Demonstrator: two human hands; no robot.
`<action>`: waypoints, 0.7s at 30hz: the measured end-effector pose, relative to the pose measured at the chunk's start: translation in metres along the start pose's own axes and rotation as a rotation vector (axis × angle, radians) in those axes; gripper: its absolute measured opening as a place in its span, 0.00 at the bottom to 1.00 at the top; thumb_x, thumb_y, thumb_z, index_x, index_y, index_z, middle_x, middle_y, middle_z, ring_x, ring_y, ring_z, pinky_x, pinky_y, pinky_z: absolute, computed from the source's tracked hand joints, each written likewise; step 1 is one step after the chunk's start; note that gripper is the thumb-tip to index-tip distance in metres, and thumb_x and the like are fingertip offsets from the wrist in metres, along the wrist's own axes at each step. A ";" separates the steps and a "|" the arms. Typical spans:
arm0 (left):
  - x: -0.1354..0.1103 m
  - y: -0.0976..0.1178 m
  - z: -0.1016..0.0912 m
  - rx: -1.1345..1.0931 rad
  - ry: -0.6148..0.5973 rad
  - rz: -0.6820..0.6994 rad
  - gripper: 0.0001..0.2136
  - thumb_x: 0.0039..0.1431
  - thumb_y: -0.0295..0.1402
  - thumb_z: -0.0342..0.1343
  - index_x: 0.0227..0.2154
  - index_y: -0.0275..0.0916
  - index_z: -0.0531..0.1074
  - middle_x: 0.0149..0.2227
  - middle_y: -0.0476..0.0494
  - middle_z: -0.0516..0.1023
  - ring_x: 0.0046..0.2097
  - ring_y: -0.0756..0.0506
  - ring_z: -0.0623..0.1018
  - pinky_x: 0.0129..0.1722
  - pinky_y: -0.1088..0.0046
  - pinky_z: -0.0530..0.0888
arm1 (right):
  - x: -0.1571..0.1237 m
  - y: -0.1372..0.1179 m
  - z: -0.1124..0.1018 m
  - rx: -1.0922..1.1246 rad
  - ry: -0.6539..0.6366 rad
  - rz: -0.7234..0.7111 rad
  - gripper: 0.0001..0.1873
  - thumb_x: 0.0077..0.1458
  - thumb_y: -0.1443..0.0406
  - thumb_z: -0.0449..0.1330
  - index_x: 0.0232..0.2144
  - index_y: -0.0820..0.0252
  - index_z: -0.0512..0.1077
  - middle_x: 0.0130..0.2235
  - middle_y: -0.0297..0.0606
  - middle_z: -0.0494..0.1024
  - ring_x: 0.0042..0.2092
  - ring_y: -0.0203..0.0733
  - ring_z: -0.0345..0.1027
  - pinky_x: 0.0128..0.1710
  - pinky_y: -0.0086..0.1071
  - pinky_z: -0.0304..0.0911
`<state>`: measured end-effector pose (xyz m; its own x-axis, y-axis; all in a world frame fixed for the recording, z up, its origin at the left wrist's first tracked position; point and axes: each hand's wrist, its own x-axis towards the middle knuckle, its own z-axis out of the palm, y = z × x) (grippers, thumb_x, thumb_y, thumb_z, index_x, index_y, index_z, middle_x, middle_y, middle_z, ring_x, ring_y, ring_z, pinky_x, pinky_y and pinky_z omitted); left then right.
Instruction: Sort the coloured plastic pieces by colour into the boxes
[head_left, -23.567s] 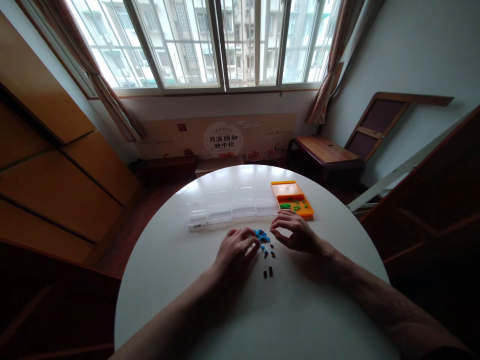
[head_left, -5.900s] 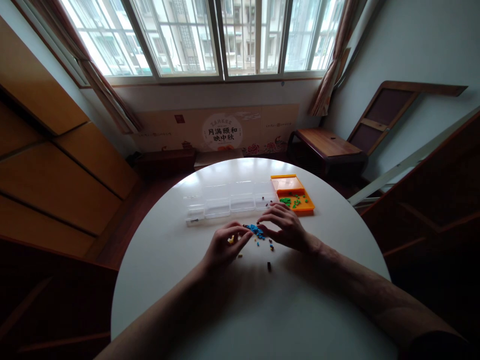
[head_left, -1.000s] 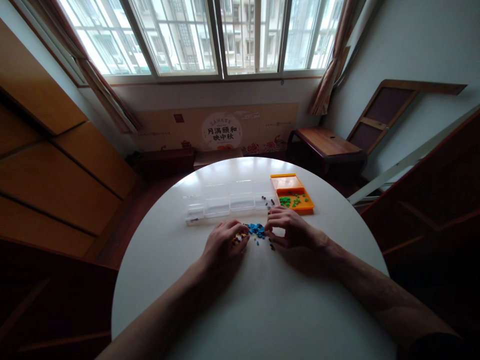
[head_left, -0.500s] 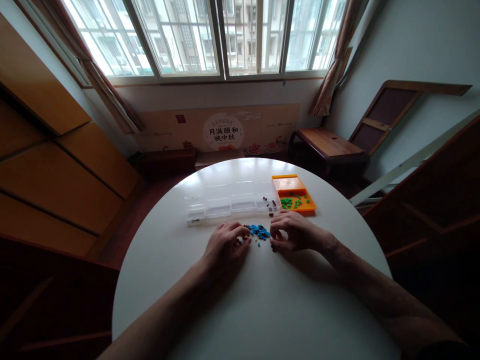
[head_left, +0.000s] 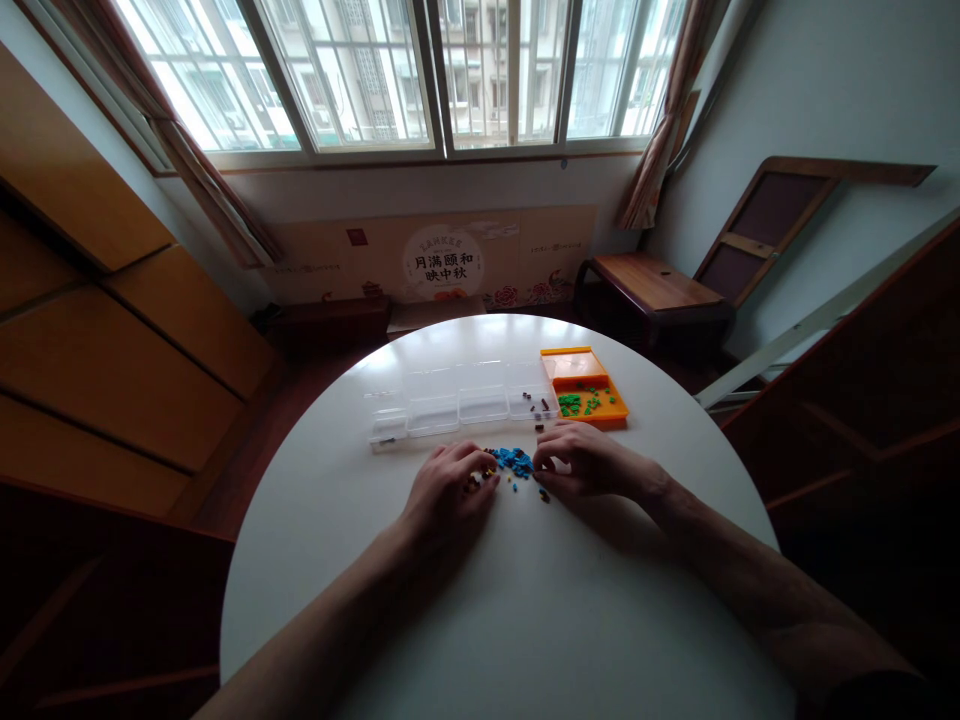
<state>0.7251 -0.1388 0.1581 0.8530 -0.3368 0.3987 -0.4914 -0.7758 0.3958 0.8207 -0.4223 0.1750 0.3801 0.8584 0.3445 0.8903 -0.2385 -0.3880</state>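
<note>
A loose pile of small blue building pieces (head_left: 513,461) lies on the white table between my hands. My left hand (head_left: 448,478) rests at the pile's left side, fingers bent, with thumb and forefinger apart. Brown and yellow pieces (head_left: 472,484) show beneath its fingertips. On the pile's right edge, my right hand (head_left: 581,460) has thumb and forefinger closed together; anything between the tips is too small to make out. A few loose pieces (head_left: 544,495) lie just below that hand, and a dark brown piece (head_left: 539,428) sits behind its fingers.
Behind the hands stands a clear compartment box (head_left: 435,418), with a few brown pieces in its right section. An orange tray (head_left: 611,421) holding green pieces adjoins it. The round white table (head_left: 480,620) has a wooden chair (head_left: 652,282) beyond its far right edge.
My right hand has shifted slightly left, its fingertips now at the blue pile, leaving the loose pieces below it uncovered. My left hand stays in place.
</note>
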 end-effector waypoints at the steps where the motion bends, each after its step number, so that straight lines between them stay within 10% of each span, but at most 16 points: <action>1: 0.000 0.000 0.000 0.001 0.000 0.000 0.02 0.69 0.34 0.61 0.42 0.45 0.79 0.44 0.46 0.84 0.45 0.43 0.82 0.49 0.62 0.73 | 0.000 0.001 0.001 0.004 0.006 0.001 0.06 0.64 0.66 0.67 0.33 0.55 0.77 0.31 0.32 0.78 0.34 0.38 0.68 0.37 0.32 0.59; 12: 0.001 0.000 -0.002 -0.026 -0.018 -0.008 0.04 0.70 0.35 0.60 0.42 0.45 0.79 0.45 0.46 0.84 0.46 0.43 0.82 0.52 0.62 0.73 | 0.005 0.014 0.009 -0.085 0.353 0.019 0.05 0.68 0.67 0.65 0.36 0.55 0.78 0.34 0.35 0.81 0.36 0.41 0.73 0.45 0.36 0.64; 21: 0.000 0.000 -0.002 0.003 0.012 -0.024 0.04 0.68 0.31 0.60 0.42 0.44 0.80 0.45 0.46 0.85 0.46 0.42 0.82 0.51 0.62 0.74 | 0.010 0.031 0.017 -0.300 0.572 0.324 0.06 0.70 0.65 0.62 0.40 0.57 0.79 0.36 0.40 0.81 0.42 0.50 0.73 0.52 0.44 0.63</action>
<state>0.7251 -0.1376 0.1598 0.8623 -0.3115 0.3991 -0.4702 -0.7851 0.4031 0.8477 -0.4133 0.1516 0.6356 0.3709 0.6771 0.7096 -0.6262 -0.3231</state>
